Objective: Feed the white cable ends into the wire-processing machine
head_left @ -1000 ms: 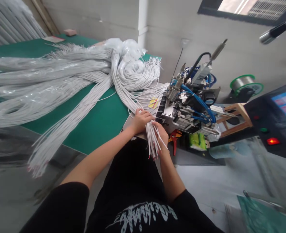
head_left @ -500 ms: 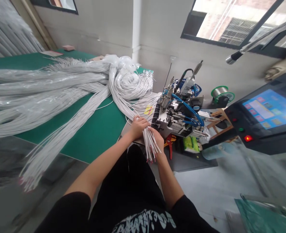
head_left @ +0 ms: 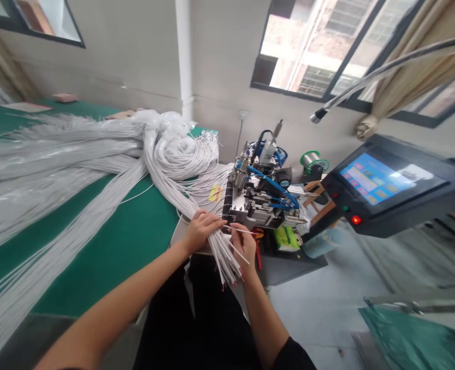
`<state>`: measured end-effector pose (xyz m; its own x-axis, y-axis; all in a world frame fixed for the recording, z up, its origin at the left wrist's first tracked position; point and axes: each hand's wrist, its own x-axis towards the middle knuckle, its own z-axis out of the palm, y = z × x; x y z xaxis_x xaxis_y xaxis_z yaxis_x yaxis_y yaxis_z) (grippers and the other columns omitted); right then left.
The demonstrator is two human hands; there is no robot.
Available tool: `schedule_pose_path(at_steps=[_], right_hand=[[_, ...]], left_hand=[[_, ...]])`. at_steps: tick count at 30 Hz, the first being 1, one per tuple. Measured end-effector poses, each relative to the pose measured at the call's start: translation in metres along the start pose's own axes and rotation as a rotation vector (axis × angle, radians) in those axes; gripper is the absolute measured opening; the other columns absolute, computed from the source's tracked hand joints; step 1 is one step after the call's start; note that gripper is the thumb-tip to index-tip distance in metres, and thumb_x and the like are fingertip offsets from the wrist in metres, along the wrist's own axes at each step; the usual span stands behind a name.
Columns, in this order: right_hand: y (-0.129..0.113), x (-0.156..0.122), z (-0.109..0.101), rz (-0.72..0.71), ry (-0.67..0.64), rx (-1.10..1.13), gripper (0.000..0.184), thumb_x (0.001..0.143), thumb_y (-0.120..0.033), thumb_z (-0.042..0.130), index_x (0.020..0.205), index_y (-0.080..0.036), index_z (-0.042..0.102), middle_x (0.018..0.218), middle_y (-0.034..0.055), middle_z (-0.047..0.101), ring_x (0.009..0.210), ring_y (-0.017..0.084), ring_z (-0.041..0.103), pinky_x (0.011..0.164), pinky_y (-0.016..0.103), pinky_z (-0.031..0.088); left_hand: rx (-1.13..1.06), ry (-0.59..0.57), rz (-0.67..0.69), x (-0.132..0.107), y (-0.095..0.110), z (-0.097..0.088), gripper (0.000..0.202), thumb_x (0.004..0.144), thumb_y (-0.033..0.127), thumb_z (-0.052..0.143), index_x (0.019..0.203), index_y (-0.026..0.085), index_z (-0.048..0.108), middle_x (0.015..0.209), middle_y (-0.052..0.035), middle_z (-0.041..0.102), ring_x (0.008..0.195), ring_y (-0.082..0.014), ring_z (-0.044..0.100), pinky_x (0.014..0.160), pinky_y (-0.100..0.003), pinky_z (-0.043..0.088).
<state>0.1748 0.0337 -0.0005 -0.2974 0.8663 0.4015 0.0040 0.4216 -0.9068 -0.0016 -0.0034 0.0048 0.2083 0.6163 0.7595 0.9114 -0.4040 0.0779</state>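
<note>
My left hand (head_left: 202,231) is closed over a bundle of white cables (head_left: 221,254), whose reddish ends fan out below it. Beside it, my right hand (head_left: 245,246) pinches a single white cable (head_left: 240,229) that sticks out to the right, apart from the bundle. Both hands are in front of a bench-top machine (head_left: 258,190) with metal blocks and blue air tubes. From under my left hand the cables run back up to the pile on the green table.
Long cable bundles, partly in clear plastic, cover much of the green table (head_left: 150,241). A coiled cable bundle (head_left: 181,154) lies behind. To the right are a control screen (head_left: 377,177), a wire spool (head_left: 314,162), a green packet (head_left: 287,239) and red-handled pliers (head_left: 258,252).
The view has turned to the right. My right hand has come up from beside the bundle and now has one cable separated between its fingers. My left hand still grips the bundle.
</note>
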Motion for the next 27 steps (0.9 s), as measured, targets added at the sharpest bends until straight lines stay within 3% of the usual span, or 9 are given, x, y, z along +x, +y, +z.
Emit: schedule_pose_path(at_steps=[3, 12, 19, 27], right_hand=[[0.0, -0.001, -0.009, 0.124, 0.096, 0.092, 0.029, 0.089, -0.04, 0.057, 0.1, -0.015, 0.067, 0.08, 0.0043, 0.067, 0.047, 0.008, 0.045, 0.044, 0.022, 0.037], [-0.003, 0.004, -0.032, 0.228, 0.234, 0.093, 0.033, 0.082, -0.044, 0.064, 0.092, -0.013, 0.07, 0.075, 0.0044, 0.069, 0.045, 0.007, 0.04, 0.041, 0.022, 0.033], [-0.006, -0.001, -0.023, 0.211, 0.21, 0.075, 0.034, 0.087, -0.046, 0.057, 0.093, -0.015, 0.068, 0.073, 0.0021, 0.066, 0.045, 0.007, 0.042, 0.042, 0.021, 0.034], [-0.006, -0.007, -0.011, 0.201, 0.197, 0.062, 0.037, 0.09, -0.048, 0.052, 0.098, -0.015, 0.067, 0.073, 0.0015, 0.064, 0.045, 0.007, 0.045, 0.044, 0.021, 0.038]], left_hand=[[-0.027, 0.013, 0.023, -0.001, 0.0, -0.001, 0.022, 0.095, 0.023, 0.05, 0.111, 0.024, 0.065, 0.097, -0.0015, 0.072, 0.085, -0.0119, 0.066, 0.091, -0.034, 0.038], [-0.128, -0.037, 0.069, -0.002, -0.004, -0.003, 0.018, 0.094, 0.023, 0.051, 0.101, 0.024, 0.067, 0.09, -0.0001, 0.074, 0.077, -0.0113, 0.066, 0.086, -0.034, 0.037], [-0.032, -0.036, 0.05, -0.004, -0.005, -0.013, 0.013, 0.091, 0.026, 0.054, 0.093, 0.022, 0.066, 0.08, 0.0008, 0.071, 0.075, -0.0132, 0.064, 0.088, -0.037, 0.036], [0.057, -0.132, 0.099, -0.005, -0.017, -0.012, 0.016, 0.094, 0.028, 0.051, 0.089, 0.023, 0.066, 0.079, 0.0031, 0.069, 0.072, -0.0103, 0.06, 0.087, -0.03, 0.04]])
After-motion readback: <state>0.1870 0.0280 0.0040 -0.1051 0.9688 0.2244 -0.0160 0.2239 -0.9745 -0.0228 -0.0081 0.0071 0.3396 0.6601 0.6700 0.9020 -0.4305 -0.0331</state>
